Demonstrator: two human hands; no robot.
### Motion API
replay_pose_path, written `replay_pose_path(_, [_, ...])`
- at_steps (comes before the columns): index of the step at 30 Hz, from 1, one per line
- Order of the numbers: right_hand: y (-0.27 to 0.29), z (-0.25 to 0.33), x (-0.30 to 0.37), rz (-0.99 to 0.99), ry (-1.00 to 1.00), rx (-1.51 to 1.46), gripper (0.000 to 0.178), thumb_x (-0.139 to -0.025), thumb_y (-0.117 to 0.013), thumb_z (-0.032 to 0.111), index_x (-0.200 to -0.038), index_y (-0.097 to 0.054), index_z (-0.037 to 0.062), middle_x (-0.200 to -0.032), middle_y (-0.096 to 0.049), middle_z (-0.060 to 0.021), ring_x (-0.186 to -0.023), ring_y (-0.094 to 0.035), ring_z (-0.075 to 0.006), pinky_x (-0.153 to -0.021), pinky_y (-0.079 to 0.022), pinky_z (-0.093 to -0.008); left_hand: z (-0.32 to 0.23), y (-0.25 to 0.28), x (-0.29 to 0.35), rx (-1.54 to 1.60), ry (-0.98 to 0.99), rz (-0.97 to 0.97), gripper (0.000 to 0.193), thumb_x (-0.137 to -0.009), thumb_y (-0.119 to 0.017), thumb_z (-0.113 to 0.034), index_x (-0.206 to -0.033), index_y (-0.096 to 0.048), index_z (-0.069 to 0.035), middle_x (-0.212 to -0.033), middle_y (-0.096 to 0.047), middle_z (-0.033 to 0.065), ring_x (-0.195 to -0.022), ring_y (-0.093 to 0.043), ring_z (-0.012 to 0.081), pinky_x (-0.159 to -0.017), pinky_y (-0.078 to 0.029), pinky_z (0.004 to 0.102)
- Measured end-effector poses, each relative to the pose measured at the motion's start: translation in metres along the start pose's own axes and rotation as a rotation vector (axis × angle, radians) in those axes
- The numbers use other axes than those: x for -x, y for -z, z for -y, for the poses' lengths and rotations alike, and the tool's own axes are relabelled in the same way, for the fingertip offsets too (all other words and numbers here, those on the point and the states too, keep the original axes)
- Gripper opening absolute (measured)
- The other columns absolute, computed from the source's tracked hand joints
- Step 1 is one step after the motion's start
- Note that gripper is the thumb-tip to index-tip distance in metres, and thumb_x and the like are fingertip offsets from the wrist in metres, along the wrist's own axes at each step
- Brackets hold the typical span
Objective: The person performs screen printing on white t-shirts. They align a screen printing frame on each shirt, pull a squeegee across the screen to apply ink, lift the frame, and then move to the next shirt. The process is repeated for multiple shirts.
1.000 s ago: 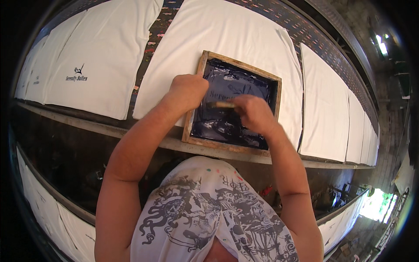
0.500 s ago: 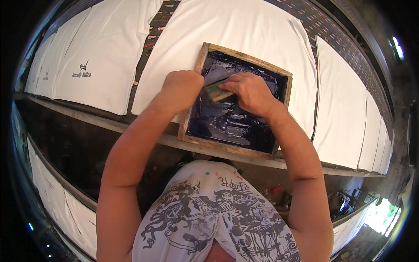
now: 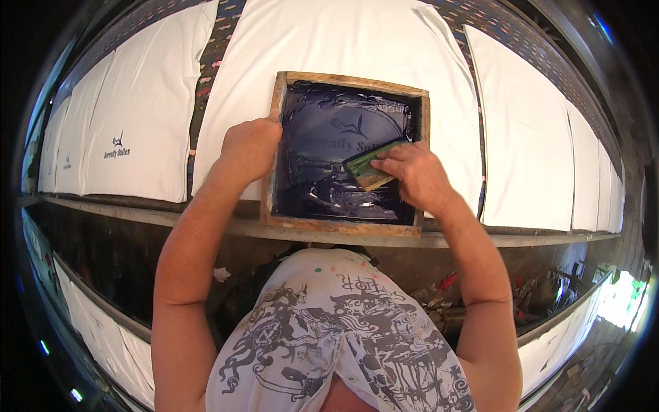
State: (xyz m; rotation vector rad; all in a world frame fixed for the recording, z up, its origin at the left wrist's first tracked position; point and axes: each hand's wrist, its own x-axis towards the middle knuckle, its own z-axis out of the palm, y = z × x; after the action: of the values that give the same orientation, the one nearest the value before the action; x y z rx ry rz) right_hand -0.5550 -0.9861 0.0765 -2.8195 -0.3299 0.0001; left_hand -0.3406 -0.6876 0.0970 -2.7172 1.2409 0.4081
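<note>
Wooden-framed printing screen [image 3: 347,226], mesh coated in dark blue ink, lying flat at the centre of the frame on a white T-shirt [image 3: 357,41] spread over the long printing table [image 3: 480,239]. Left hand [image 3: 248,145] clamped over the frame's left rail, fingers curled around the wood near its upper corner. Right hand [image 3: 415,175] closed around a small green squeegee [image 3: 367,168], blade pressed into the ink on the right half of the mesh, just inside the right rail. More white T-shirts in a row to either side: printed shirt with a dark logo [image 3: 130,137] at the left of the frame, blank shirt [image 3: 525,137] at the right. Patterned white garment [image 3: 343,336] on the person's torso at the bottom centre.
</note>
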Motion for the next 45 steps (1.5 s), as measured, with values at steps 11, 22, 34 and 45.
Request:
replay_pose_path(11, [-0.031,0.104,0.039,-0.146,-0.249,0.045,0.057,-0.076,-0.077,-0.004,-0.132,-0.085,0.0086,-0.126,-0.083,-0.0086,-0.115,-0.072,-0.0319,-0.099,-0.054,-0.0466,0.003,0.012,-0.002,-0.036,-0.058,0.050,0.048,-0.088,-0.094,-0.012,-0.131,-0.079,0.004,-0.115,-0.086,0.0197,-0.106,-0.085,0.0360,-0.088,-0.070,0.0466])
replay_pose_path(22, [-0.032,0.135,0.058,-0.051,-0.294,-0.001,0.057,-0.087,-0.094,0.032,-0.139,-0.082,0.0102,-0.132,-0.078,-0.0069,-0.127,-0.068,-0.0291,-0.107,-0.051,-0.0467,0.009,0.015,0.000,-0.028,-0.190,0.016,0.066,-0.070,-0.108,-0.023,-0.122,-0.076,0.002,-0.117,-0.084,0.0234,-0.112,-0.083,0.0428,-0.096,-0.067,0.0517])
replay_pose_path(34, [-0.030,0.126,0.153,-0.526,0.006,0.014,0.031,-0.094,-0.084,0.017,-0.124,-0.084,0.0097,-0.133,-0.078,-0.0068,-0.133,-0.068,-0.0297,-0.108,-0.053,-0.0459,0.038,-0.016,-0.001,0.303,-0.096,-0.065,0.097,-0.064,-0.105,-0.004,-0.155,-0.071,-0.002,-0.154,-0.073,0.0251,-0.143,-0.070,0.0419,-0.122,-0.054,0.0475])
replay_pose_path(45, [-0.067,0.078,0.445,-0.536,-0.475,-0.143,0.015,-0.088,-0.091,0.013,-0.099,-0.080,0.0123,-0.106,-0.080,-0.0052,-0.113,-0.076,-0.0290,-0.096,-0.060,-0.0444,-0.074,-0.025,0.045,0.487,-0.227,-0.697,0.034,-0.100,-0.071,0.012,-0.130,-0.083,-0.001,-0.125,-0.081,0.0172,-0.119,-0.076,0.0334,-0.109,-0.057,0.0411])
